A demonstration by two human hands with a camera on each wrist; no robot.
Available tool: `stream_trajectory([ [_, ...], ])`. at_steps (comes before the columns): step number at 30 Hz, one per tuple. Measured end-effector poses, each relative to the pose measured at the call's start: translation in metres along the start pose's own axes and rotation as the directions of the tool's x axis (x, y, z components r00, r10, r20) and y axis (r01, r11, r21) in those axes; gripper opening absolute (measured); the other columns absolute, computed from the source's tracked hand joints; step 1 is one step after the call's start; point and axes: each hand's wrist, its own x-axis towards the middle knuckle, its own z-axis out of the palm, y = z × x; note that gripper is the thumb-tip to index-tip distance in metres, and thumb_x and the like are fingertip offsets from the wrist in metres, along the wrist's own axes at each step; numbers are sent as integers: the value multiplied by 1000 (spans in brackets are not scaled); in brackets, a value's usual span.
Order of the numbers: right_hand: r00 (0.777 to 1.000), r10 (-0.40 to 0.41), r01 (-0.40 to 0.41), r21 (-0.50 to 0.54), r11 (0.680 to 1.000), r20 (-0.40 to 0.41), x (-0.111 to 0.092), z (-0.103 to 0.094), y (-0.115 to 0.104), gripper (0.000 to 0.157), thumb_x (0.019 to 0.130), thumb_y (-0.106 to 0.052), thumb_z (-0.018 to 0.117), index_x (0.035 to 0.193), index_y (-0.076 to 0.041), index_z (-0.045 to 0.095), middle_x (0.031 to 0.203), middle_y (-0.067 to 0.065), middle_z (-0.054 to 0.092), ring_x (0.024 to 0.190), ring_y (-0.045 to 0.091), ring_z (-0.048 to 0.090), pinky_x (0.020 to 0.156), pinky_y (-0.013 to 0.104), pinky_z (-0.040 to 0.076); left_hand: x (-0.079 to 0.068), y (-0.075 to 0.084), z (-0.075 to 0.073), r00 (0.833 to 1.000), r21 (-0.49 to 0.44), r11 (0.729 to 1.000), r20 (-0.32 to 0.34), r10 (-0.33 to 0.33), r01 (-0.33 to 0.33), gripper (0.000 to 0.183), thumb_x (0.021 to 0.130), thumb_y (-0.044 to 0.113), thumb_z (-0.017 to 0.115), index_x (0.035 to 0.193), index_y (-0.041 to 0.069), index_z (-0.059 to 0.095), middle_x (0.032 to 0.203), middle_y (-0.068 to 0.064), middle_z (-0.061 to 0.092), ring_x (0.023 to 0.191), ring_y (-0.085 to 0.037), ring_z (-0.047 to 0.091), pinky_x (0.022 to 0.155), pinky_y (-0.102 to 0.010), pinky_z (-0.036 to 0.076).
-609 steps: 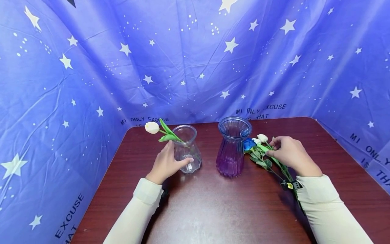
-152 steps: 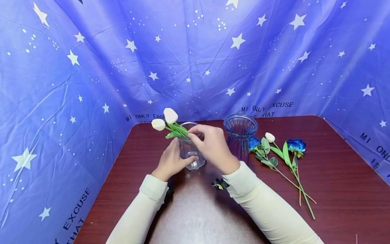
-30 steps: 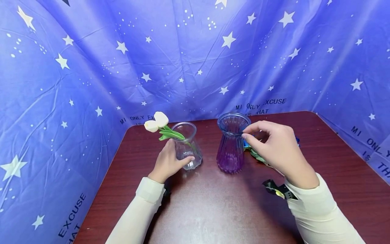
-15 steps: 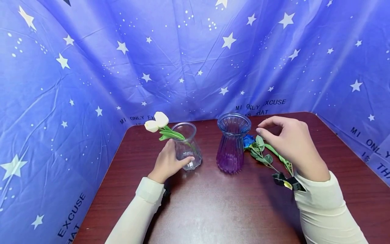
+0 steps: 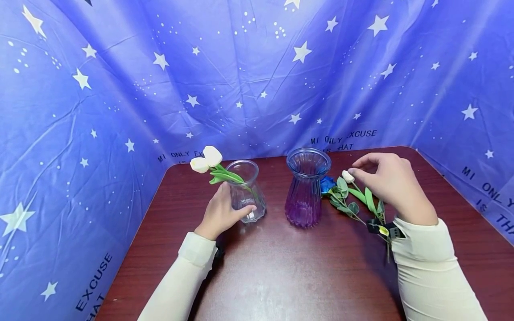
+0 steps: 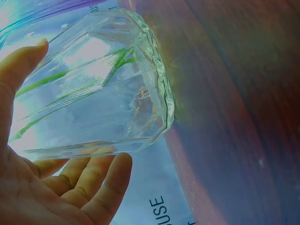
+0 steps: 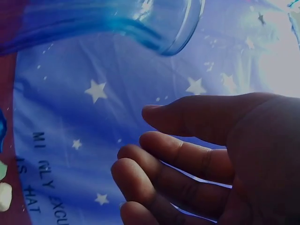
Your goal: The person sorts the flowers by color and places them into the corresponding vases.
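Note:
My left hand (image 5: 225,211) grips the clear glass vase (image 5: 257,209) from its left side, thumb across the front and fingers behind. Two white tulips (image 5: 212,156) lean left out of its mouth, their green stems showing through the glass in the left wrist view. My right hand (image 5: 395,185) hovers over the loose flowers at the right, fingers loosely bent and holding nothing. Its fingertips overlap a white tulip (image 5: 347,177) lying there. Beside that tulip lie a blue flower (image 5: 328,184) and leafy stems, partly hidden by the right hand and wrist.
A blue-to-purple ribbed glass vase (image 5: 304,200) stands upright between the clear vase and the loose flowers. The dark red wooden table (image 5: 273,276) ends at a blue star-printed cloth (image 5: 249,80) behind and on both sides.
A second white tulip has joined the first in the clear vase since the oldest frame. My right hand has moved right, from the purple vase's rim to above the loose flowers. The left hand stays.

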Motion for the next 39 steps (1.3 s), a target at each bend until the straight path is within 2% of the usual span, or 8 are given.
stream_trajectory([
  [6, 998, 30, -29, -27, 999, 51, 8, 5, 14, 30, 94, -43, 72, 105, -15, 78, 91, 3, 78, 77, 22, 62, 67, 35, 43, 0, -1, 1, 1000, -6, 1000, 6, 1, -1, 83, 77, 58, 85, 130, 5, 49, 108, -13, 60, 97, -32, 65, 85, -51, 57],
  [12, 993, 43, -38, -47, 998, 112, 15, 11, 29, 30, 94, -39, 72, 106, -12, 78, 93, 4, 78, 79, 21, 65, 69, 35, 44, 0, 0, -1, 1000, -12, 1000, 9, -1, 1, 83, 77, 57, 85, 131, 6, 49, 110, -13, 60, 99, -33, 66, 87, -52, 57],
  [20, 979, 96, -84, -68, 994, 183, 23, 17, 49, 37, 94, -42, 73, 106, -8, 77, 98, 10, 76, 90, 32, 64, 72, 45, 47, 1, 0, 0, 1000, 2, 1000, 4, 0, 0, 83, 77, 57, 85, 131, 5, 49, 109, -14, 61, 98, -35, 66, 86, -52, 57],
  [23, 975, 109, -96, -75, 993, 195, 24, 20, 54, 38, 93, -44, 73, 104, -8, 77, 95, 9, 76, 89, 33, 63, 72, 45, 46, 1, 1, 0, 1000, 1, 1000, 4, -1, 1, 83, 77, 57, 85, 131, 5, 49, 109, -14, 60, 98, -34, 66, 86, -52, 57],
  [31, 961, 125, -106, -89, 990, 246, 27, 25, 66, 34, 92, -40, 74, 101, -7, 77, 83, 3, 71, 79, 27, 61, 62, 34, 45, 2, 1, 0, 1000, 0, 1000, 7, -2, 2, 83, 76, 57, 85, 131, 6, 49, 109, -14, 60, 98, -34, 65, 86, -52, 57],
  [39, 956, 137, -113, -106, 988, 258, 29, 30, 76, 33, 90, -39, 76, 98, -7, 79, 81, 2, 71, 79, 28, 61, 62, 34, 45, 1, 1, 0, 1000, 1, 1000, 11, -10, 10, 82, 76, 57, 85, 130, 6, 49, 109, -13, 60, 98, -34, 65, 86, -52, 57],
])
